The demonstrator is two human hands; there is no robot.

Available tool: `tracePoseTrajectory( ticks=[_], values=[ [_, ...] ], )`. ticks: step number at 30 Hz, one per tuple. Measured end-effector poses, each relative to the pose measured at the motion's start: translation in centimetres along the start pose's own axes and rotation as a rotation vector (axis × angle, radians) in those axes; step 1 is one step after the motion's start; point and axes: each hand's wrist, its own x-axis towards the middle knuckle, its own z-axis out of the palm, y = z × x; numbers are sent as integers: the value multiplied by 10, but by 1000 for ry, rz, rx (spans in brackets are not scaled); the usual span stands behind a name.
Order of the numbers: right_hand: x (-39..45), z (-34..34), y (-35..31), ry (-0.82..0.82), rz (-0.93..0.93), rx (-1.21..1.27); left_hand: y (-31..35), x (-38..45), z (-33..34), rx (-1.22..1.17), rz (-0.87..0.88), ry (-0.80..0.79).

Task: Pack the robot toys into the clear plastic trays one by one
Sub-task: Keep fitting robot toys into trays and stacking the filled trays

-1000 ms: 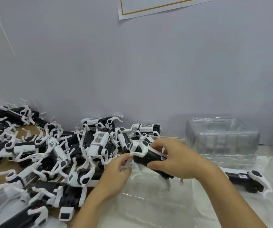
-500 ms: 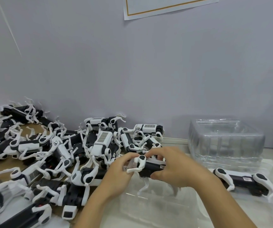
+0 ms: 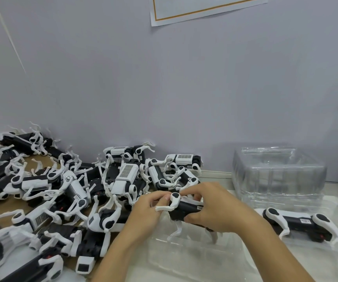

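- Two hands hold one toy (image 3: 186,209) over the tray (image 3: 194,259), which lies straight below it, near the table edge.
- The right hand (image 3: 215,206) wraps the toy's dark body, fingers curled over the top and thumb beneath.
- The left hand (image 3: 149,208) pinches the white front leg (image 3: 167,206), which juts left.
- The toy's long axis runs left to right, roughly level, with two legs hanging down toward the tray.
- The coming move, I judge, is a short drop; the right hand carries the weight and is the nearer one to guide it.
- The jutting leg probably needs folding first, or it may foul the tray's moulded hollow.
- One packed toy (image 3: 300,224) lies to the right, by the stack (image 3: 278,176).
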Motion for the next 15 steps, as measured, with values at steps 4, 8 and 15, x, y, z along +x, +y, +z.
tracePoseTrajectory(
  ticks=[4,8,15],
  values=[
    [1,0,-1,10,32,-55,1,1,2,-13,-29,18],
    [2,0,-1,0,31,3,2,1,3,-26,-34,45],
    [2,-4,-3,29,72,-21,0,-1,6,-8,-40,52]
  ],
)
